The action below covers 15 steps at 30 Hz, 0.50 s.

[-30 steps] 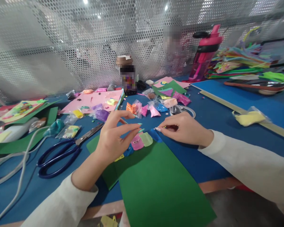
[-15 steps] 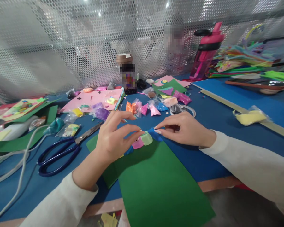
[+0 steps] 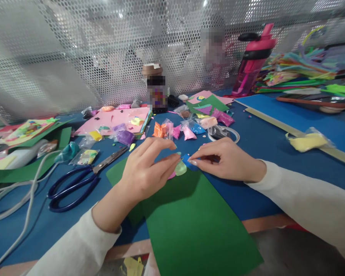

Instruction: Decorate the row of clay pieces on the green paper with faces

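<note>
My right hand [image 3: 225, 159] pinches a small piece of blue clay [image 3: 186, 158] between thumb and fingertips. At its left edge my left hand [image 3: 149, 166] has thumb and one finger pressed together, with the index finger raised above them. Whatever lies between those left fingertips is hidden. A flat light green clay piece [image 3: 181, 168] lies beside the blue one, at the far edge of a green sheet [image 3: 201, 226]. Part of a pink clay piece [image 3: 171, 176] shows from behind my left hand. The green sheet reaches over the table's front edge.
Scissors with blue handles [image 3: 71, 189] lie left of my left hand, near a white cable [image 3: 31, 191]. Bagged clay, such as a purple packet [image 3: 124, 138], is scattered behind my hands. A pink bottle [image 3: 254, 63] and a lidded cup [image 3: 156, 92] stand at the back.
My left hand has moved right, closer to the blue clay, and its thumb and finger have closed together. It now covers most of the pink clay. My right hand stays on the blue clay.
</note>
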Each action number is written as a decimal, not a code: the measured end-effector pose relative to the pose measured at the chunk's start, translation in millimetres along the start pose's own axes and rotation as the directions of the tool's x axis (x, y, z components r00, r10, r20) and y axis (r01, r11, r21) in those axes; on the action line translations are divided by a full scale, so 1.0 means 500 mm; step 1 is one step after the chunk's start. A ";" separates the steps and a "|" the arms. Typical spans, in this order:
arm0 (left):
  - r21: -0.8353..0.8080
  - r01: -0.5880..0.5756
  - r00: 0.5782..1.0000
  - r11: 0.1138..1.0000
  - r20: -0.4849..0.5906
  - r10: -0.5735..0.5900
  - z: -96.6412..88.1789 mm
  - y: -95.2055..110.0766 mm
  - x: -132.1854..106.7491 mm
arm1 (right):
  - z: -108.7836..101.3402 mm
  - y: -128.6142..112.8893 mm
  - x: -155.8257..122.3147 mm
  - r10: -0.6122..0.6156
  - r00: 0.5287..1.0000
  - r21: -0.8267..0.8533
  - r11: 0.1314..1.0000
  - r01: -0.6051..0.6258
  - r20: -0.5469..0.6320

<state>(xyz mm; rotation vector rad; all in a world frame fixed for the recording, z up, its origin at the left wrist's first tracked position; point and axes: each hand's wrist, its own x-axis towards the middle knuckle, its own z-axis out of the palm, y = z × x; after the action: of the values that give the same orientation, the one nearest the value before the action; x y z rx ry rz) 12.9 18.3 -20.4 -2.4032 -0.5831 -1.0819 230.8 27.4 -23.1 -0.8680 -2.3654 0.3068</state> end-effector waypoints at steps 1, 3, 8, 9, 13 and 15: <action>-0.005 -0.001 1.000 1.000 -0.019 0.000 0.000 0.000 0.000 | 0.000 0.000 -0.001 -0.005 1.000 0.004 1.000 0.005 0.001; -0.006 0.001 0.999 1.000 -0.046 -0.002 0.001 0.001 0.000 | 0.000 -0.001 -0.002 -0.009 1.000 0.016 1.000 0.009 0.010; 0.021 0.011 0.999 1.000 -0.037 -0.010 0.000 -0.002 -0.001 | -0.003 -0.005 -0.004 -0.044 0.999 0.033 0.999 0.043 0.019; 0.030 0.013 0.999 0.999 -0.031 -0.012 -0.001 -0.003 -0.002 | -0.003 -0.006 -0.005 -0.046 0.999 0.028 0.999 0.045 0.020; 0.050 0.010 1.000 0.999 0.013 -0.011 -0.001 -0.005 -0.001 | -0.004 -0.009 -0.004 -0.040 0.999 0.024 0.999 0.039 0.027; 0.048 0.008 0.999 0.999 0.032 -0.009 0.000 -0.004 0.001 | -0.003 -0.009 -0.003 -0.038 0.999 0.047 0.998 0.037 0.015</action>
<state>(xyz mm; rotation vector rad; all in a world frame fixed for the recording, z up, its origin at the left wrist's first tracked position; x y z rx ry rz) 11.9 19.9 -19.7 -2.3835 -0.6235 -1.0227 230.4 22.9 -20.8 -0.8018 -2.3769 0.3536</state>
